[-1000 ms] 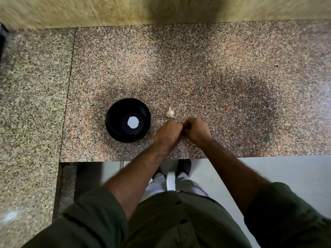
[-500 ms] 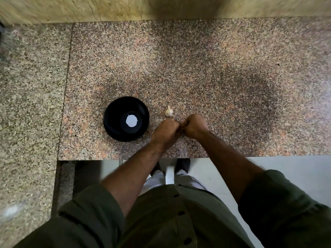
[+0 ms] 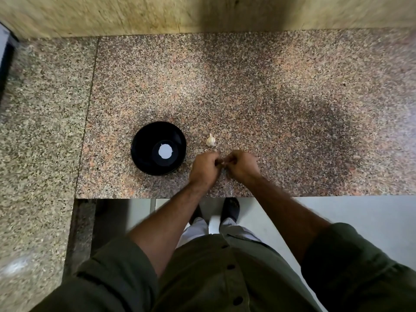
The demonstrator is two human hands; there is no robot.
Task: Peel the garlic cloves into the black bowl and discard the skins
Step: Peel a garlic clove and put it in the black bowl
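Speckled pink-and-brown granite bench, seen from above. Near its front edge, left of the middle: round black bowl, upright, with a small white round spot at the bottom. Hard to tell whether that spot is a sticker or a shine. No cloves to be seen inside.

Just right of the bowl, not touching it: small whitish garlic piece with a pointed tip, lying on the granite, still in its skin. Too small to tell whether a whole head or one clove.

Just in front of that, close to the front edge: left hand and right hand, knuckles up, fingers curled in, fingertips meeting. Between the fingertips, a tiny pale bit, most likely a garlic clove, pinched from both sides. Nearly all of it hidden by fingers, so skin on or off cannot be told.

Both forearms bare, olive-green sleeves rolled up near the elbows, cut off by the bottom edge. Olive-green buttoned shirt filling the bottom middle. Below the bench's front edge: pale floor, light trousers and dark shoes, partly hidden by the arms.

Left of the bench: a second slab of grey-green speckled stone. Behind the bench: yellowish stone wall, a bit blurred. Far top-left corner: a dark object, cut off, cannot tell what.
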